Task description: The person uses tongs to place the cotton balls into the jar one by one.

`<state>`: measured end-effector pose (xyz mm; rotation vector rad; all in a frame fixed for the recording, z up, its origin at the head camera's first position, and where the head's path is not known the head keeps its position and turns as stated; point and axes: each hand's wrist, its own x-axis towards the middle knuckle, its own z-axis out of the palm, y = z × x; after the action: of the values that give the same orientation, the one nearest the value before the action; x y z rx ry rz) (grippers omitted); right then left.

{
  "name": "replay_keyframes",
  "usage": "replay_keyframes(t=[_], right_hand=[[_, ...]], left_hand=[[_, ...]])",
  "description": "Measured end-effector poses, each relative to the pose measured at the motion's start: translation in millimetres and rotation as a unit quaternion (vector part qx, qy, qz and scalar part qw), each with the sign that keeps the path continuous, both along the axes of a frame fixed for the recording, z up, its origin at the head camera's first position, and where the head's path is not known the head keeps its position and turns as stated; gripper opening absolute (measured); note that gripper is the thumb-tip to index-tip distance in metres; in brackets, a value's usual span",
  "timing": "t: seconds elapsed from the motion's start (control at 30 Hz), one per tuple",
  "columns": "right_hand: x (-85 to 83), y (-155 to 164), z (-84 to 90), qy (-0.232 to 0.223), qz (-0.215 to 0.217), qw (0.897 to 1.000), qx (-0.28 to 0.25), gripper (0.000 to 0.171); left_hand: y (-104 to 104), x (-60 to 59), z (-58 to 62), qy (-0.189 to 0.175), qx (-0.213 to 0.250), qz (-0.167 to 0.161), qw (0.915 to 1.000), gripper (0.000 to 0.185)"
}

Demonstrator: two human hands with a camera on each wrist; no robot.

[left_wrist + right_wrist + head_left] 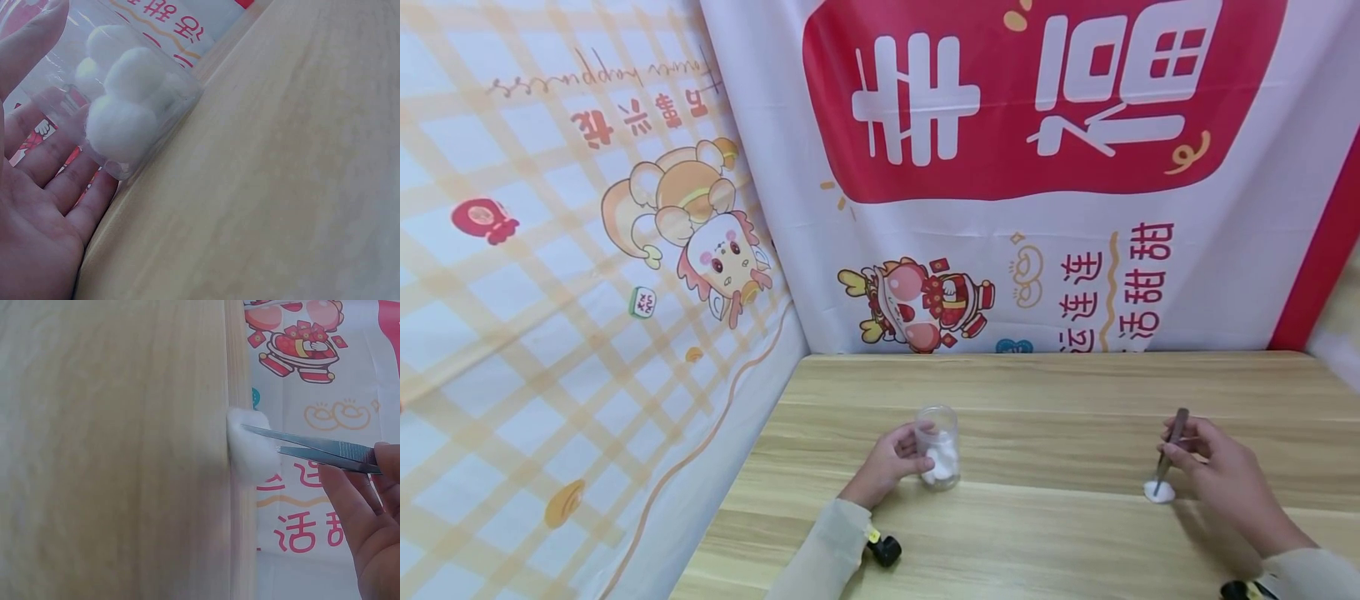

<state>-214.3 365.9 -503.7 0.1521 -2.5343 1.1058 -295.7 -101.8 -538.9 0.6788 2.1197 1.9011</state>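
Observation:
My left hand (891, 460) holds a clear plastic jar (951, 417) that stands on the wooden table. Several white cotton balls (134, 78) lie in the jar's lower part, seen through its wall in the left wrist view. Thumb and fingers reach round opposite sides of it. Off to the right, my right hand (1225, 479) pinches metal tweezers (331, 453), pointing down. Below them a single cotton ball (253, 456) rests on the table. The tweezer tips are slightly apart; one lies against the cotton ball and the other is at its edge.
The wood-grain table (1037, 542) spans both hands. A white and red printed cloth (1000, 225) hangs behind its far edge, and a checked cloth (550, 333) hangs at the left. Black wrist cameras sit on both sleeves (823, 550).

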Motion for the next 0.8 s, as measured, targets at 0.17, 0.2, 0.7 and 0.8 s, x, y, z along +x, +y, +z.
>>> replay_keyframes(t=[0.17,0.2,0.7,0.8], right_hand=[[0.5,-0.9,0.7,-0.024,0.000,1.000,0.001,0.030],[0.7,-1.0,0.6,-0.023,0.000,1.000,0.000,0.030],[-3.4,0.7,8.3,-0.014,-0.007,1.000,0.002,0.032],[-5.0,1.7,8.9,0.015,-0.010,1.000,0.009,0.028]], left_hand=[[-0.5,0.0,-1.0,-0.001,-0.001,0.000,1.0000,0.061],[-0.7,0.0,-1.0,-0.001,-0.002,0.001,1.0000,0.061],[-0.1,-1.8,-1.5,0.000,-0.004,0.000,1.0000,0.061],[-0.2,-2.4,-2.5,0.002,-0.002,-0.001,1.0000,0.062]])
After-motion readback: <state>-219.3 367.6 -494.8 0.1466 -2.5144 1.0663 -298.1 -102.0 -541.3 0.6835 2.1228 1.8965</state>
